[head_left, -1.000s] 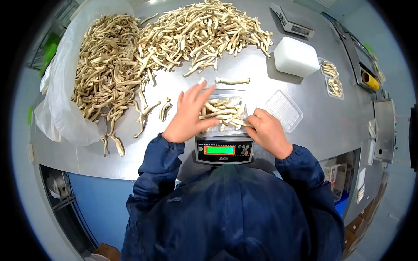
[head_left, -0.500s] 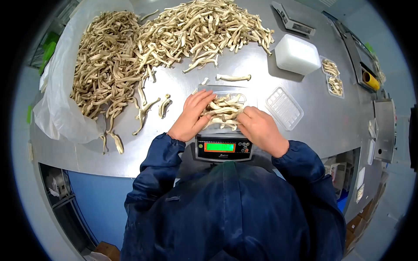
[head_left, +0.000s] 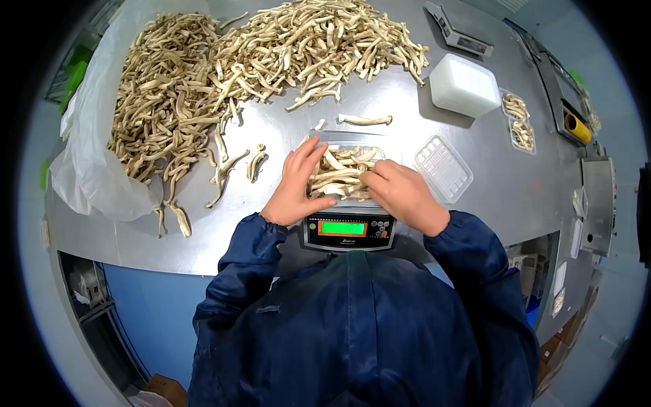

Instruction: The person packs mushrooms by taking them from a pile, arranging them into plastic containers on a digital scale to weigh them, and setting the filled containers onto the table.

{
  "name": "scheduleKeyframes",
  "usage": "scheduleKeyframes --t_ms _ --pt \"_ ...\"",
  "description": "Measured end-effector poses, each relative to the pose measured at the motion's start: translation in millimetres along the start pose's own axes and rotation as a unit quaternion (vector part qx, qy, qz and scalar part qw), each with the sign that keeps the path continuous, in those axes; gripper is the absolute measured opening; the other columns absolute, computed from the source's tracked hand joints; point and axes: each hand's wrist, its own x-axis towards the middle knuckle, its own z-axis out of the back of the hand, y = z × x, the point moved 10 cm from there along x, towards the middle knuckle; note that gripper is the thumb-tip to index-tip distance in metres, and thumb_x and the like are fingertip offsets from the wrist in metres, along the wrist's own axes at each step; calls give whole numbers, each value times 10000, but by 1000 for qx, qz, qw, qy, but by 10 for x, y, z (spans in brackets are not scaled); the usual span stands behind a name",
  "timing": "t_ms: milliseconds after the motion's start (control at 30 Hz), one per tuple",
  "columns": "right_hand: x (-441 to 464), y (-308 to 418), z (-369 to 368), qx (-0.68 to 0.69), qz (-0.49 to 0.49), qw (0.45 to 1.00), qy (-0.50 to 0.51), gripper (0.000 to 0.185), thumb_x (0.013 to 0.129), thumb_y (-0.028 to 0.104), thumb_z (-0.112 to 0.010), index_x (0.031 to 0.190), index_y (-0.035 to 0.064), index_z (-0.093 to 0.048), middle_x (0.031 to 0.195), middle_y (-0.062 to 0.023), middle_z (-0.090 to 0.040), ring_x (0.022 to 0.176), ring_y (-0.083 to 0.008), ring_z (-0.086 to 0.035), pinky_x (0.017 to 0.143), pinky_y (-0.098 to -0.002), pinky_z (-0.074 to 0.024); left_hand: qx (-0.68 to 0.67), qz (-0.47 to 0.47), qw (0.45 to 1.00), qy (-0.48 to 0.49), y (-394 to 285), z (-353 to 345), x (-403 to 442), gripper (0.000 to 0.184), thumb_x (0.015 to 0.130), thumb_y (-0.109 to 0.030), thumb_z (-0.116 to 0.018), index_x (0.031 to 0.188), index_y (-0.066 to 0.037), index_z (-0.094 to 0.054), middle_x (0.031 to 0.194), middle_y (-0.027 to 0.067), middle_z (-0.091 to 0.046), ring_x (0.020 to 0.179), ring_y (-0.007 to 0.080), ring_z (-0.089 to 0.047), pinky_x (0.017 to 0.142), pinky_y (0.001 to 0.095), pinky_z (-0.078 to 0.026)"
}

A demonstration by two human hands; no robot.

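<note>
Rests, in the head view, the left hand (head_left: pixel 296 184) at nine o'clock of the clear tray (head_left: pixel 380 152), fingers open and thumb spread away from them along the near side, towards six. Brings the right hand (head_left: pixel 405 195) in from between three and four o'clock, fingers bent over the right ends of the mushrooms (head_left: pixel 342 169); cannot tell whether pinching one or merely pressing. Looks, by judgement, like settling a loose layer inside the rim, on top of the digital scale (head_left: pixel 349 242), with a lit green display (head_left: pixel 342 228) at six, too small to read.

Best done with the left palm as a soft wall and the right fingertips nudging sideways, low and light, to avoid snapping slender stems. Better to lay pieces lengthwise and tuck in crossed ends than to push straight down. Worth lifting both hands clear before trusting any reading, given the risk of adding weight by leaning.

Also in sight: at twelve, a single loose mushroom (head_left: pixel 365 121) and, beyond, a large heap (head_left: pixel 319 47); at three, a spare tray (head_left: pixel 442 166); between one and two, a stack of white trays (head_left: pixel 463 85).
</note>
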Motion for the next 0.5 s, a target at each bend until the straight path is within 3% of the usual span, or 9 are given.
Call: scheduleKeyframes --t_ms 167,300,367,433,500 --pt "63 49 -200 -7 29 999 42 168 762 77 -648 923 60 -603 891 -80 -527 768 -252 -579 646 -339 -483 141 16 989 38 -97 -78 1 914 672 -358 -787 1435 -133 -338 1507 172 -210 1400 370 -177 1121 521 -132" --pt "39 -156 62 179 -98 979 -28 150 785 50 -630 934 44 -618 868 -67 -568 722 -187 -580 627 -282 -469 158 19 987 39 -155 -73 -28 865 713 -421 -761 1426 -163 -347 1501 181 -202 1397 373 -178 1106 569 -113" --pt "-10 -438 190 260 -191 945 -49 136 808 36 -618 943 26 -622 818 -56 -588 706 -136 -573 615 -250 -456 150 21 988 31 -142 -65 -35 898 699 -436 -766 1432 -153 -332 1496 183 -211 1395 371 -184 1107 568 -118" --pt "-204 -908 54 368 -278 881 -106 198 837 80 -639 1010 -9 -601 770 -98 -633 668 -120 -582 600 -241 -452 142 26 989 23 -131 -59 -23 933 684 -445 -775 1436 -137 -316 1490 184 -221 1393 367 -193 1107 567 -125" --pt "-243 -1087 -31 379 -327 861 -93 203 843 85 -641 1020 -4 -596 741 -96 -643 644 -111 -586 585 -243 -455 134 32 990 14 -106 -52 7 972 667 -449 -786 1439 -115 -299 1483 185 -233 1391 362 -203 1107 565 -133"
